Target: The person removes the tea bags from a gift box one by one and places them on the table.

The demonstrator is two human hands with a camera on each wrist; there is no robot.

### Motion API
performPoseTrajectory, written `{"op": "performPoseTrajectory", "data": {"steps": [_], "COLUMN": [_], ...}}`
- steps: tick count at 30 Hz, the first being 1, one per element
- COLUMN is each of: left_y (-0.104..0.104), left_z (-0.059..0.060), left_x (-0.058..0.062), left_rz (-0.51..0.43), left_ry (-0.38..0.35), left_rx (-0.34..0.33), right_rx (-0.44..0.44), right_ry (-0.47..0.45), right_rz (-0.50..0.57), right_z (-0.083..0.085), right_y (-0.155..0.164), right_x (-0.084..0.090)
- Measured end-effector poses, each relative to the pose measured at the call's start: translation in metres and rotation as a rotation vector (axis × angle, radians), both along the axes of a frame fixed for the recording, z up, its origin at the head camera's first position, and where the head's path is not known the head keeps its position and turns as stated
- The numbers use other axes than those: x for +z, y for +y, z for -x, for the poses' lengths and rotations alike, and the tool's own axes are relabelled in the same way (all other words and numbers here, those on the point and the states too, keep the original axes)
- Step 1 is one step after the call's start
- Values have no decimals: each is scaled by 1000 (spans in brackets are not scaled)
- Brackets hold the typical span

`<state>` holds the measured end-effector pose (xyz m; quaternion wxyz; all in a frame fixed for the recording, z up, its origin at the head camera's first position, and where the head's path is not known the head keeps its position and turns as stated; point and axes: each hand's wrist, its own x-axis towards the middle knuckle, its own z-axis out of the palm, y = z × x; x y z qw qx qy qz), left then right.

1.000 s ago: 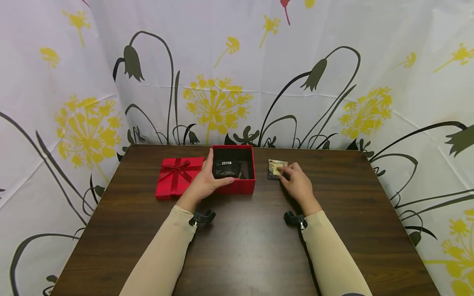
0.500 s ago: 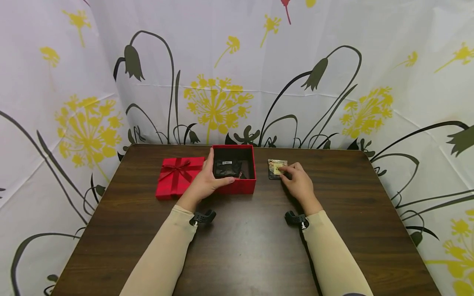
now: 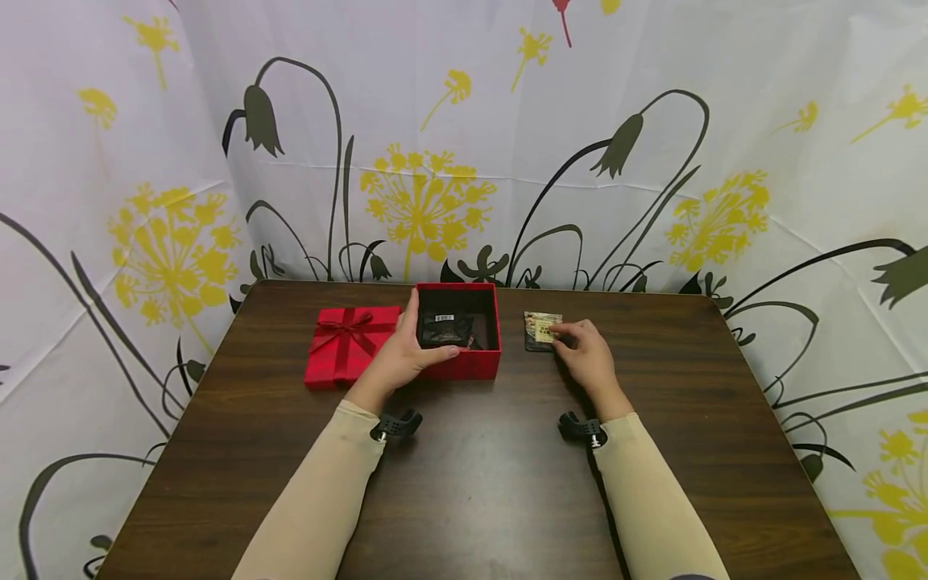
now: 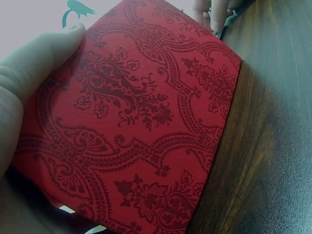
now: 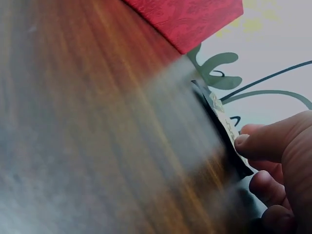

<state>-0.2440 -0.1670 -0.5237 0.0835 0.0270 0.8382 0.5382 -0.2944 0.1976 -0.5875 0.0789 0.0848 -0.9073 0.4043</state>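
An open red box (image 3: pixel 460 369) with a dark inside stands towards the table's far edge. My left hand (image 3: pixel 399 354) grips its left side, the thumb along the front rim. In the left wrist view the thumb (image 4: pixel 53 51) lies on the edge of the patterned red wall. Inside the box sits a black packet (image 3: pixel 445 329) with a white barcode label; smaller dark pieces beside it are hard to make out. Right of the box a flat dark packet (image 3: pixel 535 343) with a yellow label lies on the table. My right hand (image 3: pixel 589 358) pinches its right edge with thumb and forefinger.
A red lid (image 3: pixel 341 366) with a ribbon bow lies left of the box, partly behind my left hand. The brown wooden table (image 3: pixel 464 475) ends at the back against a flower-printed curtain (image 3: pixel 565 145).
My right fingertips have slid slightly right over the packet, so more of its yellow label shows. The left hand and the box have stayed put.
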Motion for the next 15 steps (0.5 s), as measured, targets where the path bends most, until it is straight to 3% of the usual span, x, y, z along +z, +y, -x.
{"op": "performPoseTrajectory", "data": {"steps": [15], "left_y": [0], "left_z": [0], "left_x": [0], "left_rz": [1], "left_ry": [3], "left_rx": [-11], "right_rx": [3], "right_ry": [2], "right_rz": [4], "right_z": [-2], "right_y": [0], "right_x": [1]}}
